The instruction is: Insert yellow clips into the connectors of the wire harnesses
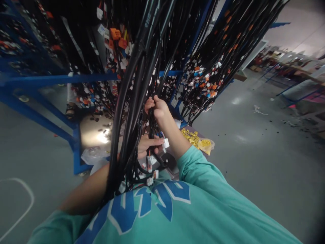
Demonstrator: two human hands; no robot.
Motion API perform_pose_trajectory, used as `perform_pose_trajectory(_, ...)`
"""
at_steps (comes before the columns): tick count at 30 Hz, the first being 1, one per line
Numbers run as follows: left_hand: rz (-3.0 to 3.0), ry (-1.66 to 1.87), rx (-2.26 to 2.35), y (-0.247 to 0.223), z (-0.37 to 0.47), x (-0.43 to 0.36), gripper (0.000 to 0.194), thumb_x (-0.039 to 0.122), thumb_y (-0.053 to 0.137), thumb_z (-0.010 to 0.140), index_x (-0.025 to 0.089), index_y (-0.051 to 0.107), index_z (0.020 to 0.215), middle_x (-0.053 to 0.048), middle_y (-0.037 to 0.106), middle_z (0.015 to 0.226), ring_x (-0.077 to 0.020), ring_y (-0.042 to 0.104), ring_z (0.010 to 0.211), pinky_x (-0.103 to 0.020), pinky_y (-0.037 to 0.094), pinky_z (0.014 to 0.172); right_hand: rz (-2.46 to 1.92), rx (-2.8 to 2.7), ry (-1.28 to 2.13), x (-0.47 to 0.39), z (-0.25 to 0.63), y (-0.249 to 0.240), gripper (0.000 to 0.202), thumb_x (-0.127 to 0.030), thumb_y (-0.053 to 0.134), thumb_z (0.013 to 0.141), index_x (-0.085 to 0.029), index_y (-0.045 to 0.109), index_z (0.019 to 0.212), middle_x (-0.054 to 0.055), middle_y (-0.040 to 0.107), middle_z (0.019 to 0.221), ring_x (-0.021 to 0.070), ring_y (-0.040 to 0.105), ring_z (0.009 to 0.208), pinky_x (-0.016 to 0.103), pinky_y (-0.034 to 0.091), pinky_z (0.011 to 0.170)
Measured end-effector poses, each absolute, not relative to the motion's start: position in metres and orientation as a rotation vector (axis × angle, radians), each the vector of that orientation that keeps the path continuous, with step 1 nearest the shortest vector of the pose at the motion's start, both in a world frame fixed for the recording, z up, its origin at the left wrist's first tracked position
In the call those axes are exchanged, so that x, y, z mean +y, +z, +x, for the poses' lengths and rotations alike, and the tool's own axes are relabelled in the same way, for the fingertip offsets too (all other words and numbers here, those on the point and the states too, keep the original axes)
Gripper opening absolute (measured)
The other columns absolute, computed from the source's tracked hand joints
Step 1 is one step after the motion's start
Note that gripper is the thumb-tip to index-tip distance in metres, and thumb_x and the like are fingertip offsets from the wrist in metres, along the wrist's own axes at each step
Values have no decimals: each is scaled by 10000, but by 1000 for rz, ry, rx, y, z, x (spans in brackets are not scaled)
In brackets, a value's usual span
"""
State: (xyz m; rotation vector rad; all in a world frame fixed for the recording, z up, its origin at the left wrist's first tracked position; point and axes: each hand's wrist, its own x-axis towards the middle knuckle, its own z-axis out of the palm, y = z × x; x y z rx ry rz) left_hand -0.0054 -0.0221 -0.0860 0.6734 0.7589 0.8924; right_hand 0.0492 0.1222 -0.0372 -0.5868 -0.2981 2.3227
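Thick black wiring harnesses (132, 84) hang down in front of my chest, with white connectors at their lower ends. My left hand (148, 145) reaches around behind them, its fingers closed on a white connector (165, 143) with coloured wires. Higher up, my right hand (157, 107) is closed around a bundle of thin black cables (152, 125). More white connectors (151, 160) dangle just below my left hand. Part of the left forearm and palm is hidden behind the harnesses.
A blue metal rack (58, 79) carries many more hanging harnesses (203, 78) with orange and white connectors. Yellow small parts (190, 136) and a plastic bag of yellow pieces (206, 144) lie at the right. A clear plastic bag (93, 154) is at left. Beyond the rack, a person's foot (70, 110) shows.
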Motion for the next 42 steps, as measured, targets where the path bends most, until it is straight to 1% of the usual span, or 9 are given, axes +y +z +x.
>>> perform_pose_trajectory(6,564,953,686,-83,-8,-24,148,225,651,794,95,614,732,4,594,563,-46,498,498,-114,347,436,-730,-658,2193,123,29,-55,364,-405,291,972,-203,355,675,-73,337,508,68,328,411,167,350,415)
perform_pose_trajectory(10,531,984,605,-82,-7,-28,181,245,570,838,96,590,737,1,572,557,-38,450,461,-125,342,452,-864,-1137,1886,109,46,-72,243,-410,507,889,-185,483,800,-48,502,639,62,464,513,160,390,471)
perform_pose_trajectory(14,514,1035,552,-84,-6,-25,211,304,595,811,116,551,726,15,552,579,-41,452,464,-146,357,477,-780,-1412,1667,83,85,-76,285,-462,511,867,-197,558,959,-12,580,791,60,527,612,161,423,522)
perform_pose_trajectory(18,495,1097,535,-88,-6,-21,294,349,730,680,141,533,751,31,533,594,-54,439,472,-175,341,463,-396,-1884,1479,54,124,-61,476,-603,491,821,-213,599,1070,54,601,1042,151,582,922,312,507,808)
perform_pose_trajectory(22,450,1162,519,-91,-7,-20,297,321,761,644,143,544,741,42,530,605,-67,469,505,-203,364,490,-307,-2266,998,34,143,-49,398,-423,615,816,-207,597,1149,96,505,1256,209,461,1215,394,369,1045)
perform_pose_trajectory(30,465,1009,473,-97,-13,-19,284,341,738,694,107,578,720,37,528,557,-48,432,433,-199,375,469,-355,-2195,911,32,144,-65,333,-400,575,852,-245,622,1142,41,608,967,160,559,940,357,453,896)
perform_pose_trajectory(35,484,959,522,-103,-17,-17,228,336,715,735,143,644,833,41,517,533,-64,439,423,-205,382,449,-385,-2112,1095,35,154,-84,491,-478,537,850,-272,498,1293,57,572,1199,178,519,1105,364,413,973)
perform_pose_trajectory(39,434,985,575,-103,-17,-14,254,295,779,656,174,688,860,7,621,650,-44,426,412,-196,391,441,-861,-1719,1127,74,203,-133,486,-418,513,865,-250,450,1317,62,561,1250,175,543,1124,330,444,945)
perform_pose_trajectory(42,397,982,634,-102,-13,-11,252,267,808,611,154,704,810,-10,646,664,-27,420,400,-187,408,451,-1898,-1518,658,118,270,-178,343,-270,393,925,-191,514,1236,67,593,1216,138,565,1090,262,449,922)
